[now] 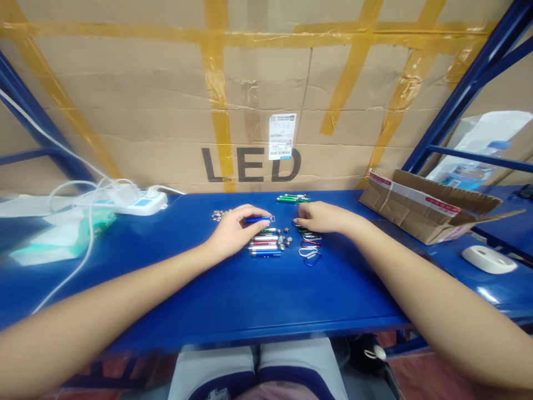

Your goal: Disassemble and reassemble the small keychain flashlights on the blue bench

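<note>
My left hand [237, 230] is closed around a slim blue metal tube [257, 220], like a mini flashlight, with a small metal loop at its right end. Below it lies a row of similar tubes, among them a red tube [265, 243] and a blue tube [266, 254]. Several small silver caps [283, 240] are scattered just right of the row. My right hand [317, 216] has its fingertips pinched at the top of a column of carabiners, where a dark blue carabiner edge [295, 224] peeks out. Below it lie a red carabiner [312, 244], a silver carabiner [308, 253] and a blue one.
Green tubes [292, 199] lie at the back of the blue table [250, 300]. More small metal pieces [219, 215] sit left of my left hand. A power strip [144, 203] with white cables stands left; an open cardboard box [416, 208] and white mouse [488, 259] are right.
</note>
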Tool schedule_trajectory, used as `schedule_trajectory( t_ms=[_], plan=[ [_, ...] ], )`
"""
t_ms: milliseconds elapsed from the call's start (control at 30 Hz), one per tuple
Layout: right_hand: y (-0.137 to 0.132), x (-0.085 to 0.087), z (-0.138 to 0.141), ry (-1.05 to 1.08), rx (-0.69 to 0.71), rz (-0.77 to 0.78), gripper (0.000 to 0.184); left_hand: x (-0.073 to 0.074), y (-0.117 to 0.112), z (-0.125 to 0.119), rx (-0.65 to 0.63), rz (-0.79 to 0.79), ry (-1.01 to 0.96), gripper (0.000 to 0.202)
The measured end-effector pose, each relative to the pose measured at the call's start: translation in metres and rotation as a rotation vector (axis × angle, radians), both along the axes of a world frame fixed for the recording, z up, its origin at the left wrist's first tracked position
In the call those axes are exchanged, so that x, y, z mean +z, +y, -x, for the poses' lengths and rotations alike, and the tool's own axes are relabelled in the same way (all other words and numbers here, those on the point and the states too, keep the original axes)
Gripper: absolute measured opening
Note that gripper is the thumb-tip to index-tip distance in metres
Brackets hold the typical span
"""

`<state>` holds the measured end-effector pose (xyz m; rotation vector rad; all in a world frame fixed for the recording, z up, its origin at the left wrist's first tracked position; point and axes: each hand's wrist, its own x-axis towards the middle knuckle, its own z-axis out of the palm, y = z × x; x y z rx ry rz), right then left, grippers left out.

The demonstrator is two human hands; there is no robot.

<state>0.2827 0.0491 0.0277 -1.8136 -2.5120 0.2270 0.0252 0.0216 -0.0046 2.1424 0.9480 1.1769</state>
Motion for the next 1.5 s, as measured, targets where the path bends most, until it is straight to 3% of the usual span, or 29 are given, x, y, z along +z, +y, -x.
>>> schedule_trajectory(
  t_ms=[100,167,267,467,667,767,900,1100,1267,1367,1500],
  plan=[
    [-0.002,0.000,0.007,0.219,0.114,-0.113,0.018,-0.001,0.000,-0.001,0.014,-0.008,0.006,0.024],
    [-0.007,-0.001,0.017,0.399,0.215,-0.162,0.027,-0.002,-0.001,-0.002,0.026,-0.009,0.001,0.025],
    [-0.021,-0.002,0.033,0.583,0.335,-0.104,0.041,-0.001,-0.004,-0.004,0.034,-0.021,0.000,0.027],
    [-0.040,-0.006,0.050,0.604,0.313,-0.176,0.031,0.006,-0.013,-0.005,0.056,-0.129,0.047,0.028],
    [-0.038,-0.010,0.050,0.622,0.369,-0.222,0.030,0.007,-0.016,-0.005,0.085,-0.272,0.179,0.026],
    [-0.038,-0.011,0.051,0.612,0.399,-0.266,0.029,0.009,-0.018,-0.005,0.040,-0.278,0.232,0.026],
    [-0.040,-0.013,0.052,0.614,0.419,-0.296,0.029,0.012,-0.020,-0.007,-0.058,-0.102,0.187,0.030],
    [-0.041,-0.010,0.051,0.593,0.479,-0.368,0.026,0.013,-0.017,-0.007,-0.273,0.419,-0.035,0.044],
    [-0.041,-0.006,0.050,0.566,0.522,-0.400,0.026,0.011,-0.015,-0.010,-0.394,0.677,-0.286,0.041],
    [-0.042,-0.005,0.052,0.602,0.451,-0.413,0.028,0.012,-0.014,-0.012,-0.348,0.726,-0.331,0.038],
    [-0.038,-0.005,0.050,0.694,0.313,-0.402,0.030,0.014,-0.001,-0.004,-0.134,0.568,-0.273,0.037]
  ],
)
